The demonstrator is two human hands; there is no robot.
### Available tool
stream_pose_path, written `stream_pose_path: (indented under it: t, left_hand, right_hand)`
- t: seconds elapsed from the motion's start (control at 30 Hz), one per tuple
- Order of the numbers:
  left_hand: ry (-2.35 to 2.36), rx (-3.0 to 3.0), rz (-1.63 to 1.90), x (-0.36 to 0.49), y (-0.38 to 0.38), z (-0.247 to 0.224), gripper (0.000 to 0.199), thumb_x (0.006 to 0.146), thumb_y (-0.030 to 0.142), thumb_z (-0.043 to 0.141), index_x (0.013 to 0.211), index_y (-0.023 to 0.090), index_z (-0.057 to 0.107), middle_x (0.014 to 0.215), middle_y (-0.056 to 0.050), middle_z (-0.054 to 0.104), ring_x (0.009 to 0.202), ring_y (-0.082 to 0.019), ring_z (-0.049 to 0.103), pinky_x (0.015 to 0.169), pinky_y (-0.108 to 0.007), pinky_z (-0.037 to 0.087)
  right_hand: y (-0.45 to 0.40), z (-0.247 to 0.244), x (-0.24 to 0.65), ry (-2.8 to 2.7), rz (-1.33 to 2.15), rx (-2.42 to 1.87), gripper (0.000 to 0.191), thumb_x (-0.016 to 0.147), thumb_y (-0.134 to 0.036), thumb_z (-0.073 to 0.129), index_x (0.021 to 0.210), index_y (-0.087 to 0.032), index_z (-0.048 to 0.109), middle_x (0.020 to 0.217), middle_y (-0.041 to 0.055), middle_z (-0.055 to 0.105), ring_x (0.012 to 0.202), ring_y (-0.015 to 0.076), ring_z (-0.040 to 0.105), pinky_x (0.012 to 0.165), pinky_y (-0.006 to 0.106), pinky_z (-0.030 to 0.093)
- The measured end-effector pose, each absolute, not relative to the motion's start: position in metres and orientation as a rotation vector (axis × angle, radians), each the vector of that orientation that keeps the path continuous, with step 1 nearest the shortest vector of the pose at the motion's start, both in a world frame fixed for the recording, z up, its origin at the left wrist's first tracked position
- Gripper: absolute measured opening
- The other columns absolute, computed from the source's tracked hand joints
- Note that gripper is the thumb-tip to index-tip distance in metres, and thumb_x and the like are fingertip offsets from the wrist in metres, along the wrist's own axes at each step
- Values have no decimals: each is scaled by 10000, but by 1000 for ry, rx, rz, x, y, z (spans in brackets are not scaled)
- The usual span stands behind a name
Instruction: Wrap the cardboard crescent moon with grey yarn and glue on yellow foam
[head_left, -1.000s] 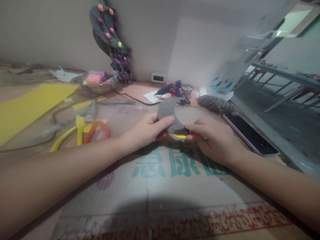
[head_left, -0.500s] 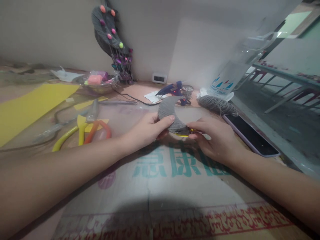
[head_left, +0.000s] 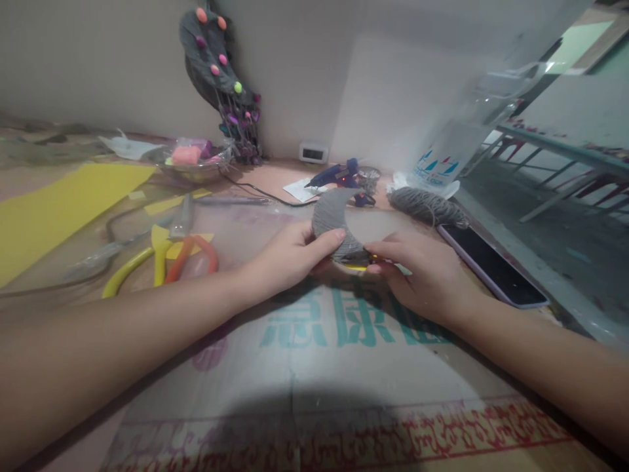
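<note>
A crescent wrapped in grey yarn is held up over the printed board, with a bit of yellow showing at its lower edge. My left hand grips its left side, the thumb lying across the front and the fingers behind. The thumb and index finger of my right hand are closed at the crescent's lower right tip. Behind the crescent lies a blue glue gun with a small red light.
Pliers with yellow and orange handles and yellow sheets lie left. Grey yarn, a phone and a clear bottle stand or lie right. A decorated grey crescent hangs at the wall.
My right thumb and index finger have shifted slightly left, nearer the crescent's body. My left hand and the crescent have moved very slightly right.
</note>
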State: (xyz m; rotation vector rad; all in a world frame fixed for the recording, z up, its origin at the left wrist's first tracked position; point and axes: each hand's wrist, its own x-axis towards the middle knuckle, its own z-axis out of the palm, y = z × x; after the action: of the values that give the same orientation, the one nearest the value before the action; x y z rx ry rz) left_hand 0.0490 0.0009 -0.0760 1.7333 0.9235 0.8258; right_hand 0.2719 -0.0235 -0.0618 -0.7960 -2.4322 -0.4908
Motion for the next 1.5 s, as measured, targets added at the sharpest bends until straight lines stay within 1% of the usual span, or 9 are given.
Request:
stream_pose_path:
  t: [0.53, 0.87, 1.17, 1.33, 1.5]
  left_hand:
    - [912, 1647, 818, 49, 3, -77, 423, 901, 504, 483, 640, 170, 496, 526, 35, 484, 454, -69, 414, 431, -198, 305]
    - [889, 1610, 799, 50, 1, -74, 397, 908, 466, 483, 643, 170, 489, 532, 33, 487, 464, -66, 422, 437, -188, 317]
    - [909, 1623, 792, 49, 2, -76, 401, 902, 488, 484, 658, 171, 497, 541, 32, 491, 466, -70, 421, 440, -194, 316]
    - [915, 1629, 799, 50, 1, -75, 416, 896, 506, 486, 647, 173, 492, 532, 32, 484, 461, -74, 415, 437, -203, 309]
    - [907, 1657, 824, 49, 2, -75, 418, 908, 492, 474, 638, 173, 487, 530, 33, 486, 455, -73, 412, 436, -205, 305]
  right_hand:
    - [-24, -62, 271, -2439, -484, -830, 215, 970, -266, 484, 977, -142, 660, 785, 68, 696, 692, 177, 609, 629, 300, 432]
    - [-25, -62, 270, -2440, -524, -812, 196, 961, -246, 502, 973, -140, 667, 764, 61, 687, 675, 167, 596, 621, 290, 427]
    - [-24, -62, 271, -2447, -565, -820, 257, 986, -290, 453, 967, -161, 674, 749, 52, 692, 652, 166, 598, 603, 285, 439]
    - [-25, -61, 271, -2453, -489, -867, 222, 971, -277, 464, 975, -178, 663, 767, 56, 690, 684, 177, 612, 625, 298, 452]
    - [-24, -61, 273, -2427, -374, -834, 189, 955, -261, 488, 1022, -154, 628, 793, 71, 684, 701, 185, 611, 638, 309, 464]
